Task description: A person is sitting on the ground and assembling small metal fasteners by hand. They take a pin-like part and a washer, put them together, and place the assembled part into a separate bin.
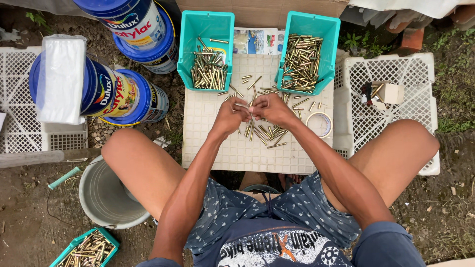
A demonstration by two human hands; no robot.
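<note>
- Pinching now: my left hand [230, 114] and my right hand [269, 108] meet over the middle of the white perforated plastic crate top [213, 148], fingertips pressed together on one thin brass-coloured metal tube [242, 105] held between them.
- That tube looks light, rigid and smooth, so I judge it slippery; holding it near both ends, as the fingers do here, seems the sure way.
- Just below the hands, a loose scatter of brass tubes [269, 133] lies across the centre of the crate top.
- At the far edge, a left teal plastic bin [206, 49] and a right teal plastic bin [309, 52] each carry more tubes, the right one fuller.
- Near the right edge sits a roll of clear tape [319, 123].
- Off to the left, blue paint buckets [123, 94] and a grey pail [106, 198] rest on the ground.
</note>
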